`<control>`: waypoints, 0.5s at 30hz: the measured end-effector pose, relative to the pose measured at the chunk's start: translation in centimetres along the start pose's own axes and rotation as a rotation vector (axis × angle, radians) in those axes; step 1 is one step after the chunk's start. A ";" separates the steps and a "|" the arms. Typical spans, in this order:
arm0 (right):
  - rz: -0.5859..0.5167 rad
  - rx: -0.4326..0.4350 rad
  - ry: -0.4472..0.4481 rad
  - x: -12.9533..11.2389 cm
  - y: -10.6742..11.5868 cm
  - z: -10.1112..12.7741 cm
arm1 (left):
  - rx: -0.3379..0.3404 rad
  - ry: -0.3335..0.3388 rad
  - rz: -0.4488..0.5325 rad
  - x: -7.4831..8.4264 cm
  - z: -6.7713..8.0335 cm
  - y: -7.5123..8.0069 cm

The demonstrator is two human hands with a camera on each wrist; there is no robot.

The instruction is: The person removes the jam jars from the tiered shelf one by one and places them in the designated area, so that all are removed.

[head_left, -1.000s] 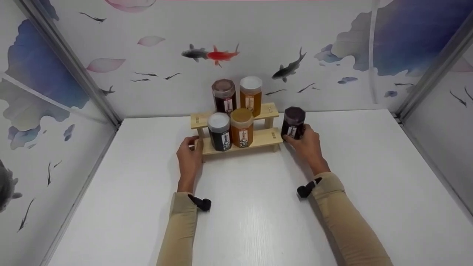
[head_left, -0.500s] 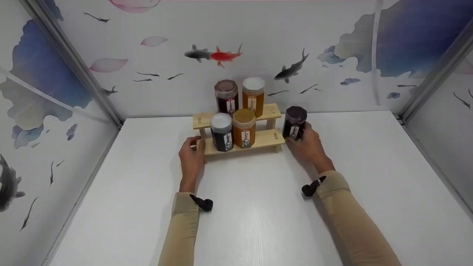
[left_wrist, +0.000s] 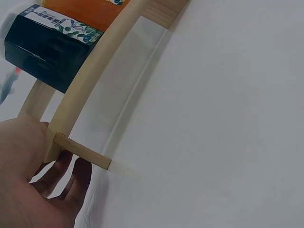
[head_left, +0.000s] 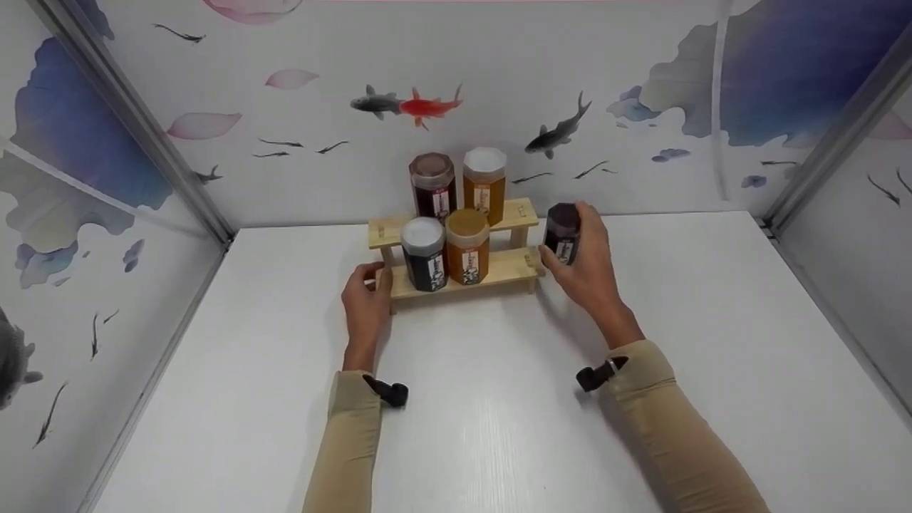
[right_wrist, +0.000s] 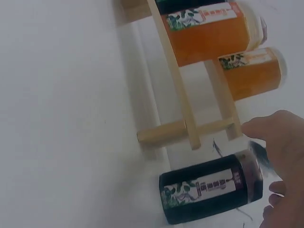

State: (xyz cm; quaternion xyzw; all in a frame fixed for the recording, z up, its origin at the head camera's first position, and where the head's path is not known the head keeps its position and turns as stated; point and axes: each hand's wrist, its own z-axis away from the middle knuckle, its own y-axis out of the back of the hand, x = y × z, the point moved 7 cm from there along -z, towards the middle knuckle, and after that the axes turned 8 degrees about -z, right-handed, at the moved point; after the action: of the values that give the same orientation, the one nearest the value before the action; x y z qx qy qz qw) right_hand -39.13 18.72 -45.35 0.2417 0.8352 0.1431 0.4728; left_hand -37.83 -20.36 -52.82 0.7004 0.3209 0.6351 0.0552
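Note:
A two-tier wooden display rack (head_left: 509, 265) stands at the back of the table. On its lower step are a dark jar with a white lid (head_left: 425, 258) and an amber jar (head_left: 468, 249); on the upper step, a dark red jar (head_left: 432, 187) and a golden jar with a white lid (head_left: 484, 187). My left hand (head_left: 367, 303) grips the lower step's left end, fingers partly beneath it. Right of the rack stands a dark purple jar (head_left: 561, 235), upright. My right hand (head_left: 590, 267) is spread around it, thumb apart from it in the right wrist view (right_wrist: 289, 156).
The white table (head_left: 463, 427) is bounded by printed panels at the back and sides. The back panel (head_left: 320, 43) rises close behind the rack. Metal posts (head_left: 142, 128) mark the corners.
My right hand has loosened from low on the purple jar and moved up along its right side, fingers straighter. The left hand keeps its hold on the rack.

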 end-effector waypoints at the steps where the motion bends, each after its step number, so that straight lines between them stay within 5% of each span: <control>1: 0.005 0.007 0.022 -0.5 -0.3 0.1 | 0.000 0.000 -0.001 0.0 0.0 0.0; 7: -0.046 -0.036 0.080 -2.7 -3.4 1.2 | -0.006 0.007 0.001 -0.1 -0.1 -0.2; 15: -0.247 -0.200 0.007 -3.9 -8.4 2.7 | 0.008 -0.020 0.015 -0.1 -0.1 -0.1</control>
State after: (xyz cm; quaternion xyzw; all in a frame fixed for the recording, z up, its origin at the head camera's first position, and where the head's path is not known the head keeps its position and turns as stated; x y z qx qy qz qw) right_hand -37.35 9.57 -47.83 0.0886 0.8419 0.1671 0.5054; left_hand -37.98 -20.33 -52.92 0.7093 0.3178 0.6271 0.0508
